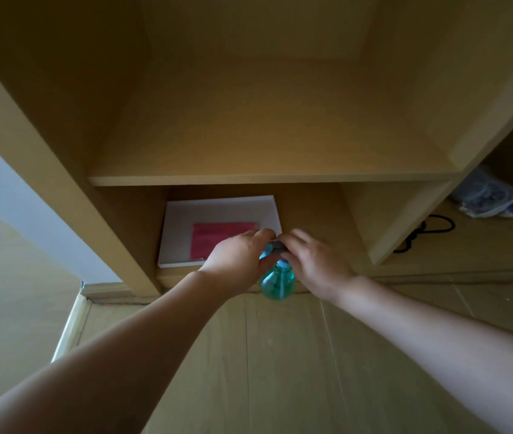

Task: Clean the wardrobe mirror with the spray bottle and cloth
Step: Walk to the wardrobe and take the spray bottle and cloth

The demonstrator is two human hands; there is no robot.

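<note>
A teal see-through spray bottle [277, 281] hangs in front of the lower shelf of a wooden wardrobe [267, 180]. My left hand [236, 258] grips its head from the left. My right hand [314, 261] closes its fingers on the grey nozzle at the top from the right. A pink-red cloth [217, 239] lies folded on a white board [217, 208] in the lower compartment, just behind my left hand. No mirror is in view.
The upper shelf holds nothing. At the right, a crumpled plastic bag [487, 195] and a black cable [430, 230] lie in a side compartment. Below is wooden floor [280, 371]; a pale wall [4, 198] stands at the left.
</note>
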